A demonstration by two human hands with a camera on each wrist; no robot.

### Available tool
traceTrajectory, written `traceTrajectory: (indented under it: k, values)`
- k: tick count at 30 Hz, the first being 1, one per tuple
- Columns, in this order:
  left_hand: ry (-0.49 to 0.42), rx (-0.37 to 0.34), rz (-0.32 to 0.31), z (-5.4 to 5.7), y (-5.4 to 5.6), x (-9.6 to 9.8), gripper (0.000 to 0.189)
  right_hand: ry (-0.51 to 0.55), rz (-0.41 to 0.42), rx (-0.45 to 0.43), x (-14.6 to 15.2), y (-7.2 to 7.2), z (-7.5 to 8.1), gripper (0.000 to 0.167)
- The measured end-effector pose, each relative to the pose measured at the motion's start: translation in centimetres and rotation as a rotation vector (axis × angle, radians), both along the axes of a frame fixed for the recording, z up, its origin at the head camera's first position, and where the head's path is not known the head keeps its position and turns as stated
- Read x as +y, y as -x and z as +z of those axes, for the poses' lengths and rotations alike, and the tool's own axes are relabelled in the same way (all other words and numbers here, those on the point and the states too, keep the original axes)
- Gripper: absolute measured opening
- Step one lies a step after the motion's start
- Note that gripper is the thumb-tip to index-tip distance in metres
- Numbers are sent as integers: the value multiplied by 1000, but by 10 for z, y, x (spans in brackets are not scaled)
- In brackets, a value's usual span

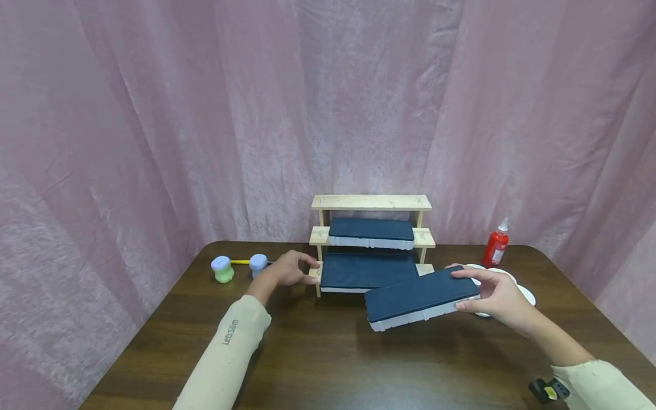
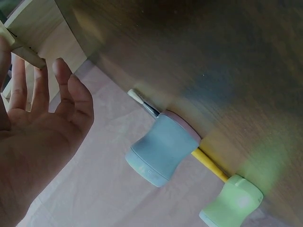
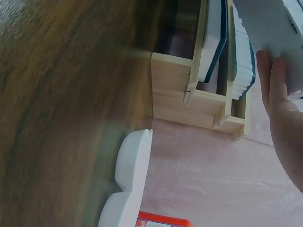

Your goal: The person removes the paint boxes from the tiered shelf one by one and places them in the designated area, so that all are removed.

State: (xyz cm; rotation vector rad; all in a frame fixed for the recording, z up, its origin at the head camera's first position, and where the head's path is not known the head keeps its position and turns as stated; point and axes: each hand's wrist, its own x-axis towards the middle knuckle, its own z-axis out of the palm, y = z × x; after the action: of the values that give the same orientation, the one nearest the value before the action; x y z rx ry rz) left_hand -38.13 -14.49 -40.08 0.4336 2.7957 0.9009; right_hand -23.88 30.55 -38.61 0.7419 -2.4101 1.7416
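A three-step wooden rack (image 1: 371, 201) stands at the back of the brown table. One flat box with a dark blue lid (image 1: 371, 229) lies on its middle step, another box (image 1: 366, 270) on the lowest. My left hand (image 1: 292, 267) pinches the left end of the lowest step, thumb and fingers on either side of the wood (image 2: 29, 54). My right hand (image 1: 499, 296) grips a third dark blue-lidded box (image 1: 422, 296) by its right end, fingers on the lid and thumb underneath. This box tilts in front of the rack, overlapping the lowest step's right corner; its grey underside (image 3: 272, 30) faces the right wrist view.
On the right, a white rounded-lobed dish (image 1: 527, 294) lies near a red bottle (image 1: 495, 247) with a white nozzle. At the left stand a green pot (image 1: 223, 272) and a blue pot (image 2: 163, 146), with a yellow-handled brush (image 2: 210, 164) behind them. A pink curtain (image 1: 256, 114) hangs behind the table.
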Motion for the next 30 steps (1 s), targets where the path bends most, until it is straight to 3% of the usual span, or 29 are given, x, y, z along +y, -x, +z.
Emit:
traceTrajectory:
  k: [17,27,30]
  values:
    - [7,11,-3,0,1,1,33,-54,-9,-57,-15,-2,-16,52]
    - [11,13,-1,1,1,0,33,37,43,-84,-31,-5,-27,45]
    - [14,15,-4,2,0,0,33,76,92,-108,-37,-6,-29,43]
